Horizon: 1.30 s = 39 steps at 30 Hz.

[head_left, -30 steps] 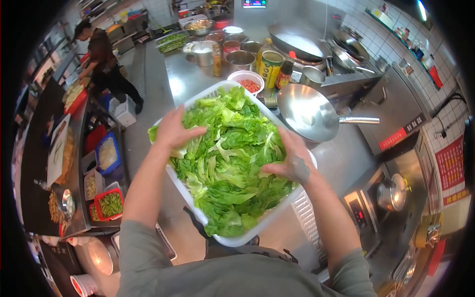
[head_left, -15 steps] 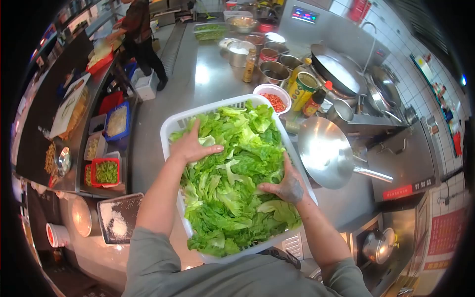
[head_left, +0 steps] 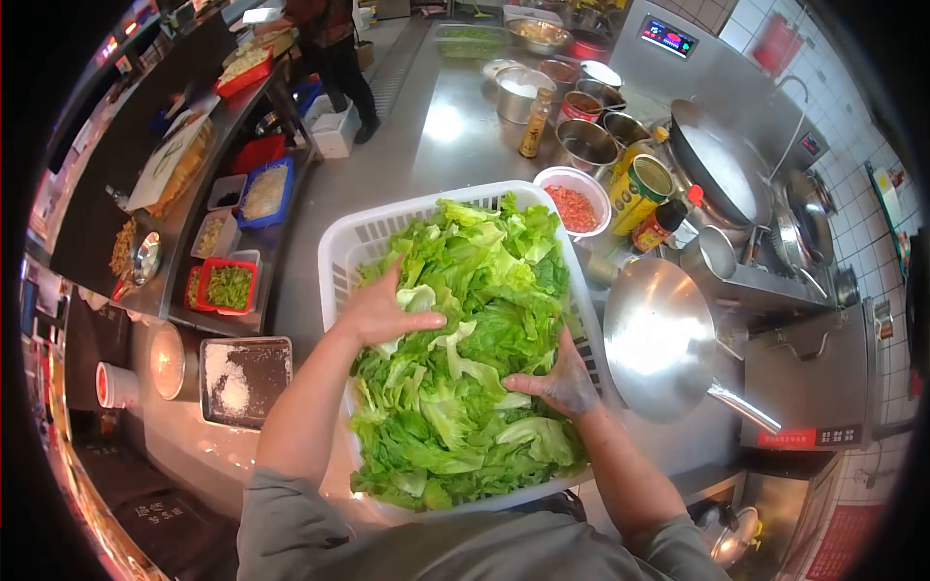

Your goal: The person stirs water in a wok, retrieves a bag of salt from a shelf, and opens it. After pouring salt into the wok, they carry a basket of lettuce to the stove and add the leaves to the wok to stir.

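Note:
A white slotted plastic basket [head_left: 339, 254] in front of me holds a large heap of loose green lettuce leaves [head_left: 465, 387]. My left hand [head_left: 389, 315] grips the heap's left side, thumb lying over the leaves and fingers sunk among them near the basket wall. On the right side, my right hand [head_left: 557, 382] presses in the same way, its thumb pointing inward and its other fingers mostly hidden between leaves and wall. Both hands hold the lettuce from opposite sides. The basket's near edge lies close against my body.
Right of the basket lies a shiny wok [head_left: 659, 334] with its handle toward me. Beyond stand a white bowl of chopped red pieces [head_left: 576, 205], a yellow can [head_left: 641, 194] and a sauce bottle [head_left: 661, 228]. Another person [head_left: 334, 58] stands at the far left.
The lettuce has drawn away from the basket's far left corner, baring more slotted wall. Both hands stay on the leaves, fingers deeper in. The camera view has shifted.

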Each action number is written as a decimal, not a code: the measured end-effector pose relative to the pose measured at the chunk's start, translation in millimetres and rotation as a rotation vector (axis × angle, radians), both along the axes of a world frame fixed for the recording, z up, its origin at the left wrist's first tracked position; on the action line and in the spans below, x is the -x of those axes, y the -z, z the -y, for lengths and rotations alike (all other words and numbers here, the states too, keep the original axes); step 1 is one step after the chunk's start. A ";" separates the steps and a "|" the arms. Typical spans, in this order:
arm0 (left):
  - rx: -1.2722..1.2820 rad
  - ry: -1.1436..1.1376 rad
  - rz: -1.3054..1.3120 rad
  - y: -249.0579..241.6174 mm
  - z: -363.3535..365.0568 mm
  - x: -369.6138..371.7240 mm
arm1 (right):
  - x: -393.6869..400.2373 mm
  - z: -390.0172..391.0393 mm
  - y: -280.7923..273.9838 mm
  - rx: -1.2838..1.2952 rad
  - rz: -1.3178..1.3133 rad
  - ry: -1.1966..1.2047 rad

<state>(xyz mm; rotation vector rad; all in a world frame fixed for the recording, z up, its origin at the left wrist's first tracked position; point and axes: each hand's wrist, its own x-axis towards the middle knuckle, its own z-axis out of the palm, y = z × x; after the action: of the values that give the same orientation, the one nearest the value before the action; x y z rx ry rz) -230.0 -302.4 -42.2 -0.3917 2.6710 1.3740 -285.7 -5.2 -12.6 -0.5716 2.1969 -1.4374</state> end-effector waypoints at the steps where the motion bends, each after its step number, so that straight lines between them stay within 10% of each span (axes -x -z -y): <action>1: -0.035 -0.001 -0.004 4.7 0.0 -1.9 | 0.2 1.4 -6.6 -0.135 -0.098 0.000; 8: -0.189 0.115 -0.254 23.6 -18.8 -13.7 | 13.4 13.1 -4.7 0.054 0.040 -0.144; 19: 0.133 0.094 0.034 -14.7 -55.9 -26.8 | 30.0 15.0 24.1 0.108 0.413 -0.191; 25: 0.114 0.114 -0.053 2.0 -60.3 -26.8 | 26.8 18.2 22.8 -0.182 -0.214 -0.505; 31: 0.131 0.098 -0.138 -7.2 -72.0 -43.6 | 25.2 -7.9 66.9 0.604 0.753 -0.410; 34: 0.082 0.062 -0.141 -12.0 -77.5 -49.6 | 19.2 -23.3 81.2 0.164 0.091 -0.459; 39: 0.055 0.003 -0.365 4.1 -85.2 -59.6 | 12.1 -24.4 87.3 0.343 0.315 -0.396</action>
<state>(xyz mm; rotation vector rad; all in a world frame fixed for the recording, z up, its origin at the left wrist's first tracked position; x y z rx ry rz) -170.4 -217.1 -46.3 -0.1519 2.9989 1.5015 -297.8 19.1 -99.8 -0.7826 1.5045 -1.5643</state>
